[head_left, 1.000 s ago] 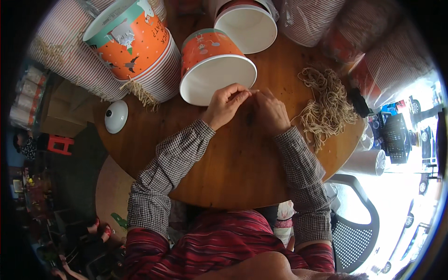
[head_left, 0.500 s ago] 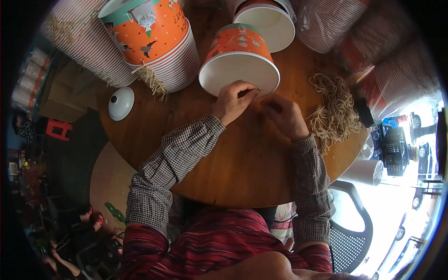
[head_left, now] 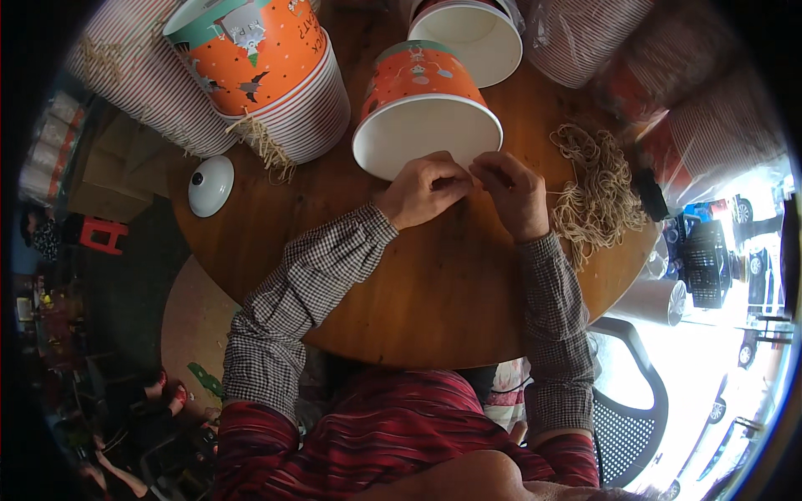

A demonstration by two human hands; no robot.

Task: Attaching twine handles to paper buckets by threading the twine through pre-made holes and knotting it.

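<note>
An orange paper bucket (head_left: 428, 129) with a green band lies on its side, its white open mouth facing me. My left hand (head_left: 424, 190) is at the lower rim, thumb and fingers pinched together. Close beside it, just right of the rim, my right hand (head_left: 516, 196) has its fingertips pressed together too. The fingertips of both hands nearly meet. Whatever is between them is too small or hidden to make out. A loose heap of beige cord (head_left: 600, 196) lies to the right of my right hand.
A tall stack of paper buckets (head_left: 284, 92) with cord ends hanging off stands at left, beside a white lid (head_left: 211, 185) with a dark knob. Another bucket (head_left: 480, 42) lies behind. Plastic-wrapped stacks (head_left: 710, 150) line the right side of the round wooden table (head_left: 418, 292).
My right hand has come up and in, its fingertips now close to those of my left. My left hand has shifted slightly right and down from the bucket's rim.
</note>
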